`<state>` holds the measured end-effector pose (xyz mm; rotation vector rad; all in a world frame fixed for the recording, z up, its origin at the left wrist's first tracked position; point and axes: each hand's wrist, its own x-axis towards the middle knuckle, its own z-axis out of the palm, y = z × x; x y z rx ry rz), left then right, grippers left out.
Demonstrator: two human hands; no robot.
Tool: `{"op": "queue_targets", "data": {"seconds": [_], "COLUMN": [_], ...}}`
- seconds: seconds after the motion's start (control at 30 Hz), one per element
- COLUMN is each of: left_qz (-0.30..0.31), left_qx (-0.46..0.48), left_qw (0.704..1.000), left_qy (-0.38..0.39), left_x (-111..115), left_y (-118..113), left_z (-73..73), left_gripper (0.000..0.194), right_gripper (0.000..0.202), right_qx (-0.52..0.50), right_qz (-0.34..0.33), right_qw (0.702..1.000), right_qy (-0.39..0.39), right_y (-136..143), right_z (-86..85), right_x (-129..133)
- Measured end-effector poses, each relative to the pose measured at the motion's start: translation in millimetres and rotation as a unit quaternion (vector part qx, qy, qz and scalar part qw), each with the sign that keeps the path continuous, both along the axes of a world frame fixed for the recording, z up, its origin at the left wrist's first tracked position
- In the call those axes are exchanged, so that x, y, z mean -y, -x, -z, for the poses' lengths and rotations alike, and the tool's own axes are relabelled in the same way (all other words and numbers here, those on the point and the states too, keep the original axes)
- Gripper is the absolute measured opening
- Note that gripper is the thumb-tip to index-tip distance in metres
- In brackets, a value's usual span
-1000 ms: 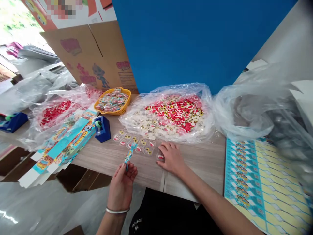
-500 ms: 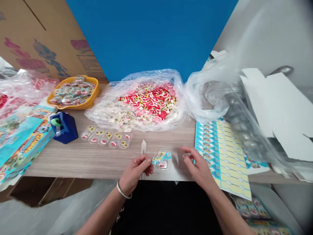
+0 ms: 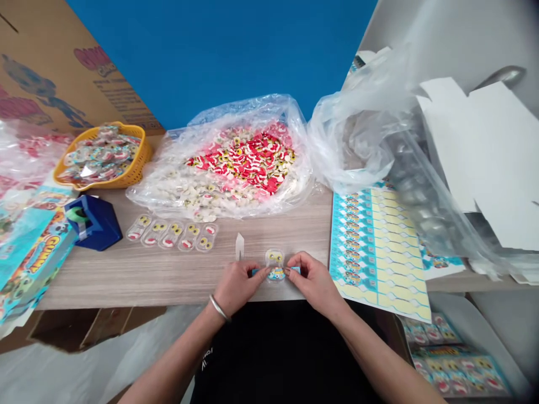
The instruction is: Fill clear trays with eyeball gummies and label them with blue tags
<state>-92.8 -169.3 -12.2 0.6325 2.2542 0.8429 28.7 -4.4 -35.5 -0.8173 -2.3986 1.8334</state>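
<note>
Pinches a printed strip point(image 3: 276, 275) by both ends, with fingertips of the left grip point(image 3: 239, 286) and right grip point(image 3: 315, 283) closed on it, across the lower part of a clear pack point(image 3: 275, 256) showing yellow eye pieces between the two. Shows a pale pointed slip point(image 3: 240, 247) on the tabletop point(image 3: 147, 280) just beyond the left grip, and a sheet of strips point(image 3: 396, 252) near, right of the right grip. Farther out, left of the left grip, shows five filled packs point(image 3: 172, 234) in a row, then a blue tape dispenser point(image 3: 103, 224). Beyond both, reveals a plastic bag point(image 3: 172, 168) of red and yellow pieces, with a yellow basket point(image 3: 137, 164) to its left.

One basket point(image 3: 141, 168), one dispenser point(image 3: 100, 224), five packs point(image 3: 171, 235) (lined up).
</note>
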Motion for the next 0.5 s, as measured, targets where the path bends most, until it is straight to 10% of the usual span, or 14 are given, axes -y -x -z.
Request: {"op": "queue_targets", "data": {"seconds": [0.5], "left_qz": [0.110], "left_qx": [-0.140], "left_qw": [0.950], "left_qy": [0.258], "left_x": [-25.4], "left_y": [12.9], "left_z": [-2.3], "left_gripper": [0.051], "right_gripper": [0.035], "right_qx": [0.070], "right_qz": [-0.117], "right_qw": [0.973], "right_qy": [-0.188], "right_y": [25.6], "right_z": [-4.0], "right_x": [-3.9]}}
